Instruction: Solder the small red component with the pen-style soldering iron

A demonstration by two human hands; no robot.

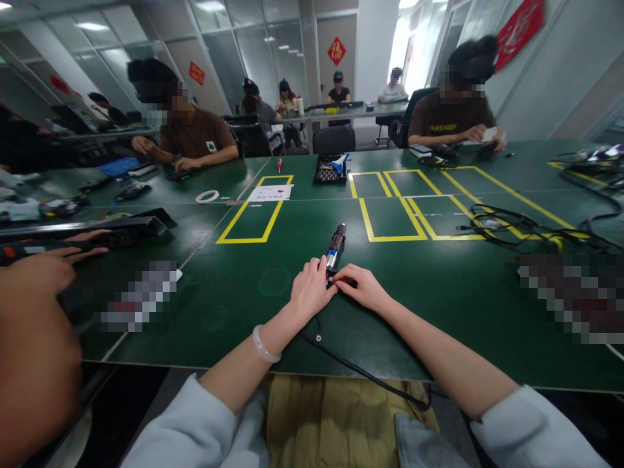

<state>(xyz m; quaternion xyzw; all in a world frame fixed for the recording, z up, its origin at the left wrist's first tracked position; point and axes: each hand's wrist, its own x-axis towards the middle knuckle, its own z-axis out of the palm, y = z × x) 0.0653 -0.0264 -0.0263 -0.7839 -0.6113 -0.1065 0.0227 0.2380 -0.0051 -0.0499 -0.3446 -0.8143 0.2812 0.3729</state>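
An electric screwdriver (335,246) lies on the green table in front of me, its tip pointing away and a silver and blue motor section showing. My left hand (311,286) is closed around its near end from the left. Just opposite, my right hand (363,286) pinches with thumb and forefinger beside a small red part (329,278). What sits between those fingertips is too small to make out. From beneath my left hand a black cord (363,372) runs toward the table edge and hangs over it; a small metal ring terminal (318,338) shows near it.
Yellow tape rectangles (397,238) mark the table (439,312). Beyond stand a black bit tray (324,170) and a red screwdriver (279,166). A tape roll (207,195) and paper (270,193) lie left, tangled black cables (517,227) right. A co-worker's arm (36,325) reaches in at left.
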